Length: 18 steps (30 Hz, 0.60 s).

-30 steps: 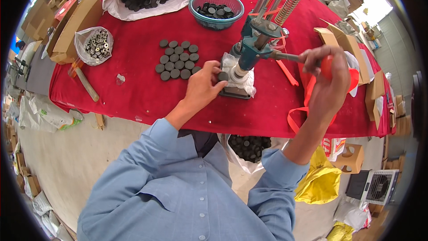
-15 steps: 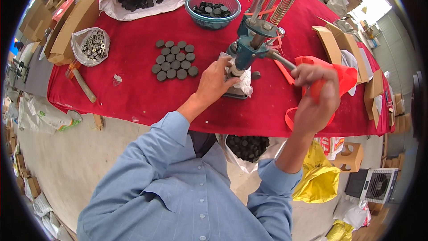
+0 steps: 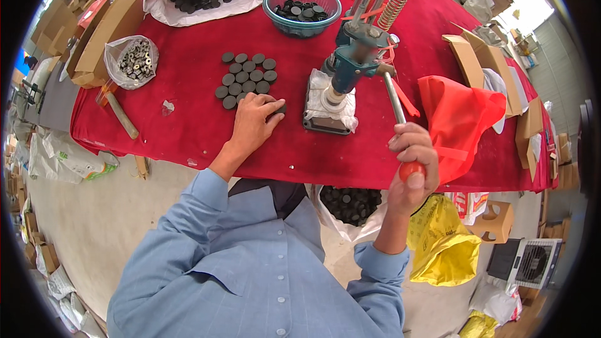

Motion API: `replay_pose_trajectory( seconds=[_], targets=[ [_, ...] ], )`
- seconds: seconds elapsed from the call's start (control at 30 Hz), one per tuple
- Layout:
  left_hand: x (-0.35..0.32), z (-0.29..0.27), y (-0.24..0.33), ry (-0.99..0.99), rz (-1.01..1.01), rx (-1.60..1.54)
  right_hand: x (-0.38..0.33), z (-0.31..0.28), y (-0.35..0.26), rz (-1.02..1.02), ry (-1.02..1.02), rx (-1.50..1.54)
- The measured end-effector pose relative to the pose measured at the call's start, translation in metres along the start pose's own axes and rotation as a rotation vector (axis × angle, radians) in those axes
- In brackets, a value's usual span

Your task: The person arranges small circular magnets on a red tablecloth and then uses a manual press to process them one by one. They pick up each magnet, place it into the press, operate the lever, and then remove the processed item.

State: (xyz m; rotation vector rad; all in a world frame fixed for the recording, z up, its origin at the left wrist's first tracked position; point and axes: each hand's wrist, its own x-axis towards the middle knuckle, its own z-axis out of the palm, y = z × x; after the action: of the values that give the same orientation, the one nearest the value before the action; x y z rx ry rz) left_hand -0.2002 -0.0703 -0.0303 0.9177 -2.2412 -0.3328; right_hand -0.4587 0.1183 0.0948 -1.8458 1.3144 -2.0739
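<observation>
A hand press [image 3: 358,66] with a green body and metal lever stands on the red cloth. My right hand [image 3: 413,163] is wrapped round the red knob [image 3: 411,169] of its lever, which now points down toward me. Below the press head, a white round piece [image 3: 333,99] rests on a base padded with white wrapping [image 3: 318,103]. My left hand [image 3: 253,120] is at the near edge of several dark grey discs [image 3: 242,77] laid in rows. A dark disc [image 3: 281,109] shows between its thumb and forefinger, partly covered by the fingers.
Behind the rows stand a teal basket [image 3: 275,19] and a white sack [image 3: 164,9], both holding dark discs. To the left lie a bag of metal parts [image 3: 134,62] and a hammer [image 3: 122,116]. A red bag [image 3: 460,125] lies right of the press; another sack [image 3: 350,203] sits below the table edge.
My left hand has gone from the press base leftward to the discs. My right hand has pulled the lever down and nearer to me. The base under the press head is now uncovered.
</observation>
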Motion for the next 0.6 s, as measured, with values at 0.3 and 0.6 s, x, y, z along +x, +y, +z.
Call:
replay_pose_trajectory(
  seconds=[0.3, 0.6],
  targets=[
    [0.048, 0.038, 0.062, 0.114, -0.009, -0.336, 0.124, -0.002, -0.018, 0.244, -0.021, 0.033],
    [0.062, 0.061, 0.071, 0.129, -0.026, -0.361, 0.114, 0.002, -0.009, 0.212, 0.001, 0.106]
  ],
)
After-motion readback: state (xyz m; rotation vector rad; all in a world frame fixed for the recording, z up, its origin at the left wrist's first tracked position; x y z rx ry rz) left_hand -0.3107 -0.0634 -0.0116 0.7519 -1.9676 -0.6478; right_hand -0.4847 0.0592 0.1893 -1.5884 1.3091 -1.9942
